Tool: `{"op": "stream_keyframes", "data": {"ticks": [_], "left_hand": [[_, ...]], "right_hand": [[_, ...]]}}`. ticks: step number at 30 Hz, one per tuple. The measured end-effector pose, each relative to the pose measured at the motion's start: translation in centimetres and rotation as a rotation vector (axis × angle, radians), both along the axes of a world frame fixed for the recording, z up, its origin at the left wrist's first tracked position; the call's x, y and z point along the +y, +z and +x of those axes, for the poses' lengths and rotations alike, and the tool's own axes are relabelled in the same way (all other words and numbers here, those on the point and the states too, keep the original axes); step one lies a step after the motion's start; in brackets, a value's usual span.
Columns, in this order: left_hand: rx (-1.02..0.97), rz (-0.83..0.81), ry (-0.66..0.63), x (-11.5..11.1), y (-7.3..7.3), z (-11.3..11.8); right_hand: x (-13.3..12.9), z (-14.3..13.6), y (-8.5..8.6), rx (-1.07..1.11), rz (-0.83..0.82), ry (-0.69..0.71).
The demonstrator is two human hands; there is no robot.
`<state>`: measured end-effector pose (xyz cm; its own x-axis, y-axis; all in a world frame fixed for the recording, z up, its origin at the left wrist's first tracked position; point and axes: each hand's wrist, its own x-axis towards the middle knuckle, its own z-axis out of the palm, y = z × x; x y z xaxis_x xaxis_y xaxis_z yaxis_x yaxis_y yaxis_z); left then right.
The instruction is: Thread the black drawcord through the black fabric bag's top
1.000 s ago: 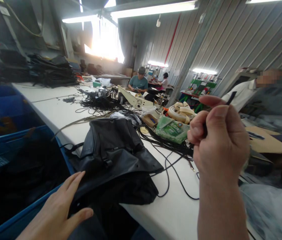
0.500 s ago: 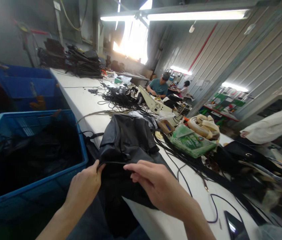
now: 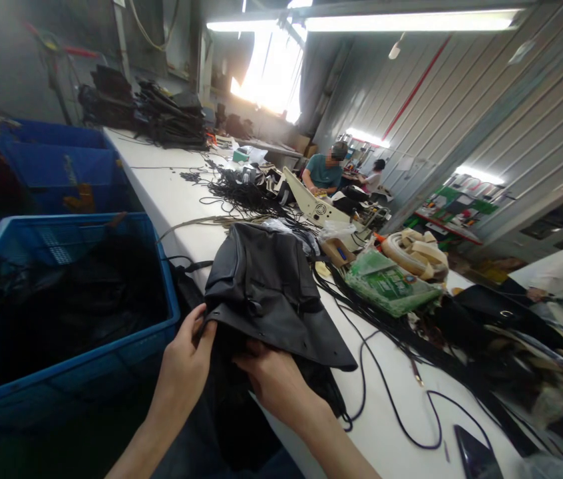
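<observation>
A black, leather-like bag (image 3: pixel 271 276) lies on the near edge of the white table, its mouth facing me. Small holes run along its loose edge. My left hand (image 3: pixel 189 356) pinches the left corner of that edge between thumb and fingers. Below the edge, my right hand (image 3: pixel 276 382) reaches into the mouth from the front. The lifted edge covers most of its fingertips, so its grip does not show.
A blue crate (image 3: pixel 172 316) holding dark material stands left of the white table (image 3: pixel 162 189). Black cords (image 3: pixel 246 193), a green plastic package (image 3: pixel 391 283), a tape roll (image 3: pixel 414 253) and a phone (image 3: pixel 476 452) lie about. A co-worker (image 3: pixel 324 171) sits further back.
My right hand has moved from on top of the bag's edge to underneath it, into the mouth. The edge now spreads wider to the right. My left hand keeps its pinch.
</observation>
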<state>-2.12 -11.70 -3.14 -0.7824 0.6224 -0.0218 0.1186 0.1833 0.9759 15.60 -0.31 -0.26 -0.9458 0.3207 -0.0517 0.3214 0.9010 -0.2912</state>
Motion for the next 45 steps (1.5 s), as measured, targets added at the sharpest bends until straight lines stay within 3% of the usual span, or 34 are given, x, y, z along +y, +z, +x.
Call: {"op": "stream_keyframes", "data": {"ticks": [4,6,10,13,16,21,25,31,36,45], "left_hand": [[-0.338,0.174,0.121,0.7,-0.5,0.4],[-0.406,0.172,0.174,0.3,-1.3,0.8],[-0.401,0.035,0.101,-1.7,-3.4,2.4],[-0.445,0.053,0.077,-2.9,-4.3,4.1],[-0.436,0.071,0.075,-3.1,-4.0,4.8],[-0.365,0.069,0.017,-2.7,-2.2,4.0],[-0.482,0.083,-0.013,-3.4,-1.6,3.5],[-0.712,0.221,0.033,-4.7,-3.1,3.7],[-0.628,0.192,-0.015,-5.1,-3.9,3.5],[-0.532,0.124,0.020,-5.0,-2.5,3.4]], "right_hand": [[0.1,0.6,-0.5,0.009,-0.027,0.020],[0.3,0.7,-0.5,0.057,-0.100,-0.008],[0.8,0.1,0.3,0.175,-0.281,-0.060],[1.2,-0.8,1.1,0.289,-0.365,-0.105],[1.6,-1.9,1.5,0.381,-0.464,-0.141],[2.0,-3.9,1.8,0.574,-0.598,-0.162],[1.8,-4.8,2.3,0.531,-0.551,-0.168],[0.5,-4.7,1.9,0.436,-0.367,-0.064],[-0.4,-4.7,1.5,0.342,-0.219,0.044],[-1.0,-5.3,1.6,0.237,-0.124,0.102]]}}
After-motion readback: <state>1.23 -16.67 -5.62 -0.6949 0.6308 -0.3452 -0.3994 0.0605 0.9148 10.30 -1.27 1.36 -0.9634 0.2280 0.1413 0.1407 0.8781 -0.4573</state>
